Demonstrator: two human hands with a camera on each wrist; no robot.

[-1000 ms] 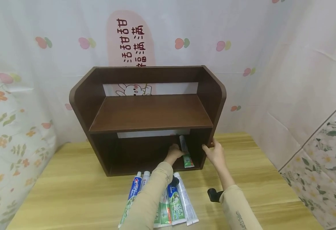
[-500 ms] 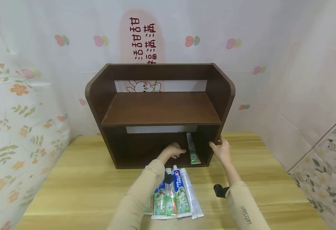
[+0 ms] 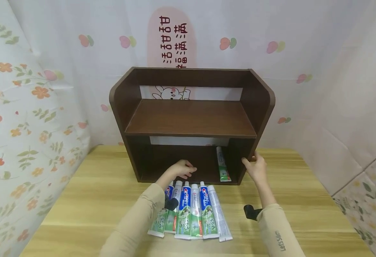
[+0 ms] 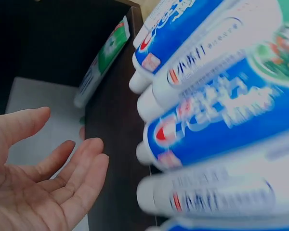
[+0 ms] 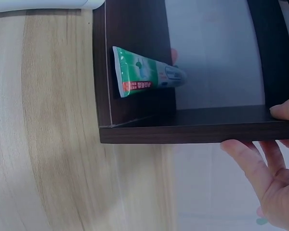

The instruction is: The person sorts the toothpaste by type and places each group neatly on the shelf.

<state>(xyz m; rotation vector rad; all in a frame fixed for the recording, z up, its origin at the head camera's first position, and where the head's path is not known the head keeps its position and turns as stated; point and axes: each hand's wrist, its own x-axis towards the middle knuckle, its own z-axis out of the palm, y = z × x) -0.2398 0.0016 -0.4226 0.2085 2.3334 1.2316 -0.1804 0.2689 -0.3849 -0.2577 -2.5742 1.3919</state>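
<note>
My left hand (image 3: 182, 169) hovers at the front of the lower compartment with nothing in it; in the left wrist view its fingers (image 4: 82, 185) are loosely bent, apart from the tubes. My right hand (image 3: 256, 168) grips the right side panel of the dark brown shelf (image 3: 191, 119), thumb on one face and fingers on the other. One green-and-white toothpaste tube (image 3: 223, 164) lies in the lower compartment near the right wall, cap to the back. Before the shelf lies a row of several toothpaste tubes (image 3: 184, 214), caps toward it, the leftmost partly hidden by my left forearm.
The shelf stands on a wood-grain table (image 3: 88, 200), its upper board (image 3: 191, 117) bare. Behind hangs a pale printed cloth (image 3: 239, 21), and more flowered cloth (image 3: 30, 117) hangs at the left. A black wrist mount (image 3: 252, 212) sits at my right cuff.
My left hand has let go of the toothpaste tube in the lower compartment and drawn back leftward to its front. The right hand keeps its grip on the panel. The head view has shifted.
</note>
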